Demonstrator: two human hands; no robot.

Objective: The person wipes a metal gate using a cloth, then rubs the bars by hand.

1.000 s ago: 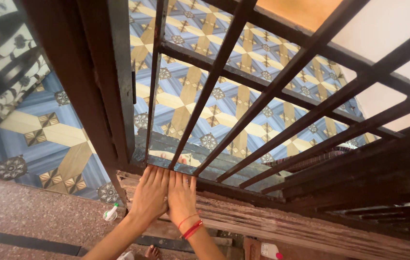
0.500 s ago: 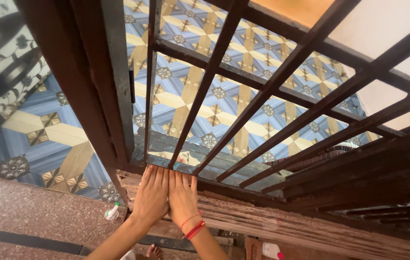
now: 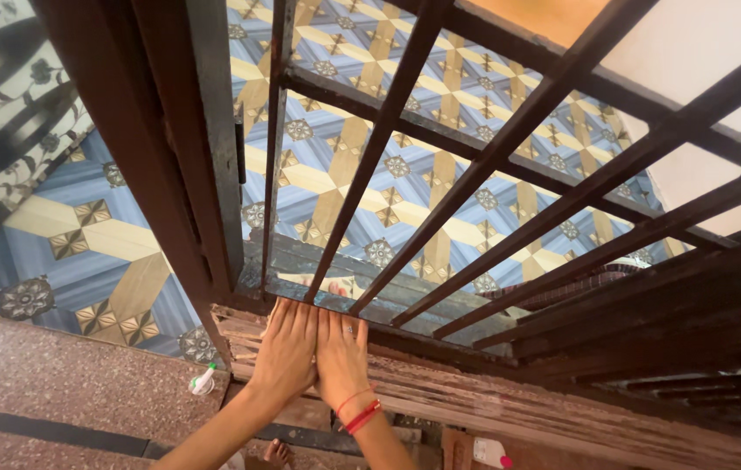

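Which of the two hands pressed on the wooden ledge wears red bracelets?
The right hand, lying flat beside the left hand, has red thread bracelets at its wrist; the left wrist is bare.

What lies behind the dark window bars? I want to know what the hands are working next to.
Behind the bars a blue and tan patterned tiled surface shows. Both hands press flat on the wooden sill, hiding the wood under them.

Single head-worn view, looking steeply down and forward along both forearms. Close to the dark barred window grille (image 3: 475,165), which fills the upper frame; patterned tile floor (image 3: 83,235) visible beyond and through the bars. Wooden sill (image 3: 492,405) crosses the lower frame.
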